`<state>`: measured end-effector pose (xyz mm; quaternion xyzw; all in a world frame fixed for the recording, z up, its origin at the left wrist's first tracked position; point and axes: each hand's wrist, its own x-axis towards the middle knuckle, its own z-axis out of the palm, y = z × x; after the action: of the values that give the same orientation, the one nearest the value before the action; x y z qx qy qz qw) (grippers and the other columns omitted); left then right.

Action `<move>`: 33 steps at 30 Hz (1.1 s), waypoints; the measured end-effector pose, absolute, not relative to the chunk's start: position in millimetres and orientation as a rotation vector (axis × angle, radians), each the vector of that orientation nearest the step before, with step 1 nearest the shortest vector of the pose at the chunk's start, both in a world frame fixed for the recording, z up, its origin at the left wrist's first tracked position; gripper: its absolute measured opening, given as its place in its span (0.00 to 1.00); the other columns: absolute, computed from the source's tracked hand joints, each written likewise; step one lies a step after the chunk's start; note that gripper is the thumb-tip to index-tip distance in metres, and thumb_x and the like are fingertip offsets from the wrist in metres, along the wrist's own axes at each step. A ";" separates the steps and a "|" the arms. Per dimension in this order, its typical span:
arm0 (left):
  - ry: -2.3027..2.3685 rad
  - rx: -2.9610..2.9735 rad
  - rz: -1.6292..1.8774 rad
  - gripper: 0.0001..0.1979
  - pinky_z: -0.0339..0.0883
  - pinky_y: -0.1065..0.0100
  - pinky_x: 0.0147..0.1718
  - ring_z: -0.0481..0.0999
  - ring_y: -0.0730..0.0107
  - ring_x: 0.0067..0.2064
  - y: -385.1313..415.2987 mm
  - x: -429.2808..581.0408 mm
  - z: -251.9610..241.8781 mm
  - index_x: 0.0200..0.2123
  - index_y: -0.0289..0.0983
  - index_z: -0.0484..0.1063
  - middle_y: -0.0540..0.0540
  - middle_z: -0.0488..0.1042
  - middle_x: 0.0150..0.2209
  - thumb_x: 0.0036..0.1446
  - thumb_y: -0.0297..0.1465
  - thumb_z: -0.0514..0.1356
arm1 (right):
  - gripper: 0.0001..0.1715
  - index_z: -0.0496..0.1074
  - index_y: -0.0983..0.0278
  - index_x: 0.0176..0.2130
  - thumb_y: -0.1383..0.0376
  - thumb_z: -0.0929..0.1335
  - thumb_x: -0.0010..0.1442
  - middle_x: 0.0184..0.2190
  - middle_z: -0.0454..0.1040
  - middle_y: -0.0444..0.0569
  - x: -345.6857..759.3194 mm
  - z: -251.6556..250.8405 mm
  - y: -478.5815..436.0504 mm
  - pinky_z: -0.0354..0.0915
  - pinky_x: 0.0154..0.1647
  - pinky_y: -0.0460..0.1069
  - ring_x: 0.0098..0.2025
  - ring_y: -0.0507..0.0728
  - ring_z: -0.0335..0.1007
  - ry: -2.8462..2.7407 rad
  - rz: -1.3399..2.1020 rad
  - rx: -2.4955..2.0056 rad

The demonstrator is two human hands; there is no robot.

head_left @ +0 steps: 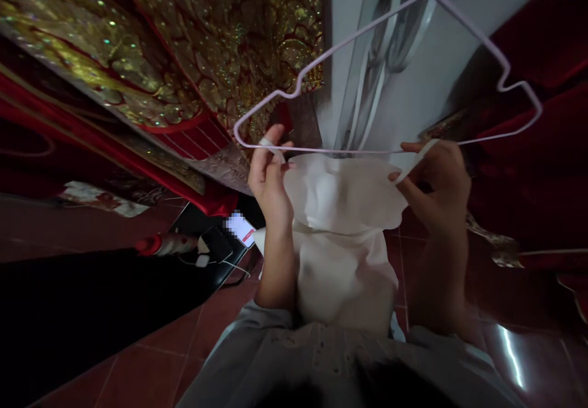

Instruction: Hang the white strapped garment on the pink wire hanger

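Observation:
A white garment (342,224) with a ruffled top hangs between my two hands, just below a thin pale wire hanger (367,25). My left hand (269,172) is closed on the garment's left strap, held against the hanger's bottom bar. My right hand (436,178) pinches the white right strap near the same bar. The hanger's hook is out of view at the top.
Red and gold embroidered fabric (184,46) hangs at the left and top. A white door or cabinet panel (413,71) stands behind the hanger. Dark red cloth (542,151) fills the right. On the red tiled floor (160,347) lie a phone (215,242) and cables.

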<state>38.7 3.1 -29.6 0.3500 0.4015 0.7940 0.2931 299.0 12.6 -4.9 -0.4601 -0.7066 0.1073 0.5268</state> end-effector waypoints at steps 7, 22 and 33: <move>1.091 1.134 2.220 0.17 0.81 0.58 0.56 0.86 0.58 0.54 8.5 -18.2 -0.6 0.49 0.40 0.86 0.44 0.87 0.53 0.59 0.34 0.81 | 0.20 0.74 0.57 0.29 0.52 0.83 0.52 0.46 0.80 0.55 311.7 -5.4 16.6 0.69 0.31 0.53 0.42 0.59 0.71 -1.704 0.241 -1.108; 1.124 1.031 2.201 0.17 0.72 0.63 0.64 0.74 0.60 0.72 18.6 12.7 39.7 0.52 0.40 0.79 0.51 0.79 0.60 0.66 0.18 0.74 | 0.18 0.80 0.55 0.45 0.54 0.79 0.56 0.47 0.77 0.52 290.1 -19.2 6.0 0.69 0.28 0.50 0.44 0.59 0.73 -1.609 0.179 -1.106; 0.917 0.912 2.014 0.17 0.77 0.67 0.39 0.84 0.66 0.38 20.6 49.0 -13.9 0.44 0.43 0.77 0.50 0.79 0.32 0.71 0.50 0.70 | 0.37 0.83 0.59 0.45 0.36 0.82 0.48 0.39 0.78 0.46 352.4 -35.5 41.9 0.76 0.49 0.63 0.43 0.61 0.79 -1.206 -0.168 -0.855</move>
<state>49.0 20.6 -13.9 0.3547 0.3567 0.7834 0.3651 352.4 41.9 -35.5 -0.3889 -0.5490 -0.0766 0.7358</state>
